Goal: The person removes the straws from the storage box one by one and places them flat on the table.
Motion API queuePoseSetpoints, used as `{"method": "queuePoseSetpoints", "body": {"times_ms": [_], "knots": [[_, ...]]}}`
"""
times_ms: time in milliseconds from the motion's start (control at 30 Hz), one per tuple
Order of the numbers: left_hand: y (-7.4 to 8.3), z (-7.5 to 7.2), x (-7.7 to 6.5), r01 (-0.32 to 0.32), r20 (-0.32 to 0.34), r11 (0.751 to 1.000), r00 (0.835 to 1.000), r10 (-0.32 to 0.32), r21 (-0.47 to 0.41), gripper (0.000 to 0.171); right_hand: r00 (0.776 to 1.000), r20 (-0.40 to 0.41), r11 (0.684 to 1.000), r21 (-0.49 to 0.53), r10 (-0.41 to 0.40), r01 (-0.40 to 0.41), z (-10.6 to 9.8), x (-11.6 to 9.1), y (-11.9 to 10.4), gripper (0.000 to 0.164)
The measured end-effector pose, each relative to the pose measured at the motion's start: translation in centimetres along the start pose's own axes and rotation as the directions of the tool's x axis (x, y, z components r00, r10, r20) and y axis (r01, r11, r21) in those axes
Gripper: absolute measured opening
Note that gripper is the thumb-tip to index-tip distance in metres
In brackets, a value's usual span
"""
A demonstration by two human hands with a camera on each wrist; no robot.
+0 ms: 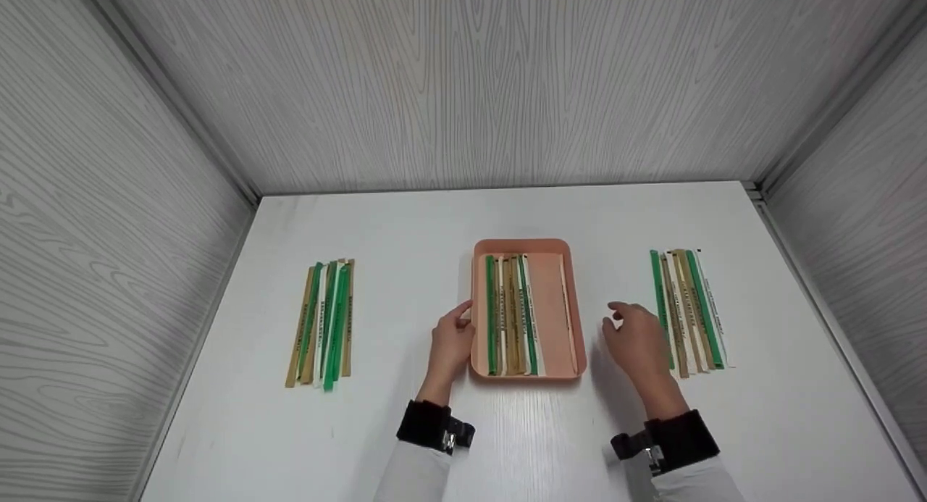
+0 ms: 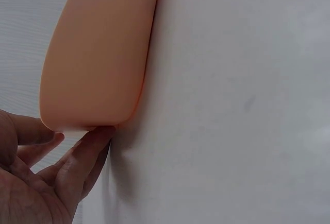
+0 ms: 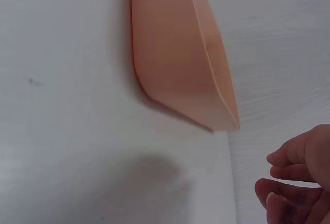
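A shallow, rectangular pink tray with rounded corners [image 1: 548, 299] sits on the white tabletop [image 1: 405, 234]. Inside it, along its left part, lies a row of slim, paper-wrapped sticks in green, brown and white [image 1: 516, 314], side by side and lengthwise. One thin, pale wrapped stick [image 1: 568, 314] lies alone by the tray's right wall, with bare floor between it and the row.

The left hand [image 1: 452, 342] is at the tray's left side, its fingertips touching the outer wall; whether they pinch it or only press, I cannot tell. The right hand [image 1: 639, 339] is just right of the tray, its fingers loosely curled, a narrow gap at the thumb, holding nothing. Right of the tray, beside that hand, lies a group of green, brown and white wrapped sticks [image 1: 693, 310]; well left of the tray lies a similar bundle [image 1: 336, 328], some sticks overlapping.

For good work here, light, steady pressure from the left hand should be enough to stop the tray sliding. Such slim sticks probably handle best pinched one at a time near the middle, laid parallel to the tray's row and lowered gently.
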State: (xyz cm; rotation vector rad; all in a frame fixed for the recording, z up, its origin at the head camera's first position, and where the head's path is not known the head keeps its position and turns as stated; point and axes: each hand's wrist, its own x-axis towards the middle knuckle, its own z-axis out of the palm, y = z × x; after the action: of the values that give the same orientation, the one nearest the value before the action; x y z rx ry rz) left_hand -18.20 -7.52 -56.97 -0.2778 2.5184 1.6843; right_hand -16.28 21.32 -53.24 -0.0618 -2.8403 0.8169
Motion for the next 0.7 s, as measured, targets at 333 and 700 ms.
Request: {"method": "queuePoseSetpoints", "body": {"times_ms": [333, 700], "knots": [[-0.3, 0.1, 0.2, -0.022, -0.005, 1.000, 1.000, 0.022, 0.011, 0.046, 0.975, 0.196, 0.986, 0.149, -0.102, 0.073, 2.9, -1.5, -5.4, 0.041], [-0.2, 0.1, 0.2, -0.010, -0.003, 1.000, 1.000, 0.010, 0.004, 0.046, 0.934, 0.358, 0.997, 0.076, -0.002, -0.027, 4.9, -1.9, -6.6, 0.061]]}}
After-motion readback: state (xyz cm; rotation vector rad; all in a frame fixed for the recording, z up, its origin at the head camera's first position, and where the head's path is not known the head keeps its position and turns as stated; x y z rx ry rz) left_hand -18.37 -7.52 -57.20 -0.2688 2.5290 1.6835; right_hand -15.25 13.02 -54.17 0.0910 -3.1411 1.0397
